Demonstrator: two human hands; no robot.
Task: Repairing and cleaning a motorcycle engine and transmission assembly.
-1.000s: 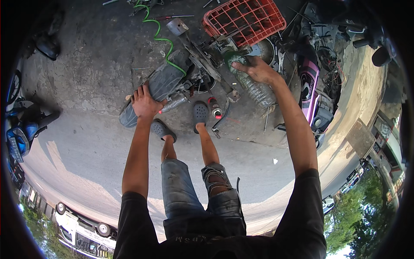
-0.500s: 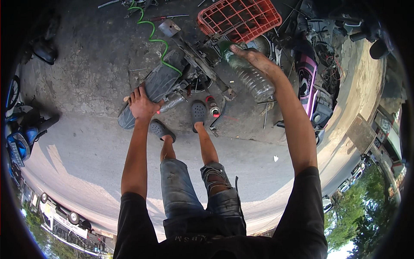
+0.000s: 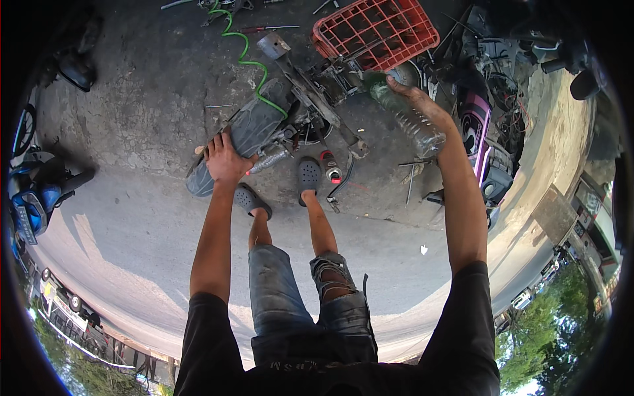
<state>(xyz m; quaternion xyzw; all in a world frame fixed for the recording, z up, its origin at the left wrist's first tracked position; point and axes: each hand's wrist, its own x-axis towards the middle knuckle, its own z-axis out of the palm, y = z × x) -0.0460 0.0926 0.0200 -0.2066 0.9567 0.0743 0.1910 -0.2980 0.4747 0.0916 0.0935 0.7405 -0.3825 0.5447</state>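
The stained floor (image 3: 139, 112) bears a screwdriver (image 3: 254, 30) and can (image 3: 329, 166).

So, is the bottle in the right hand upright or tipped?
Tipped: the bottle slants across the view in the right hand, its ribbed side showing.

Soft, dim shade covers the dark grey, stained concrete floor (image 3: 145, 99), while sunlight brightens the pale, curving roadway (image 3: 119, 303) past a hard shadow edge, and sky glares white beside the leafy green trees (image 3: 548, 323). Small highlights glint on the clear, ribbed plastic bottle (image 3: 416, 125), which looks slightly smeared. Fisheye distortion bends the outer scene strongly, and the corners fall to black.
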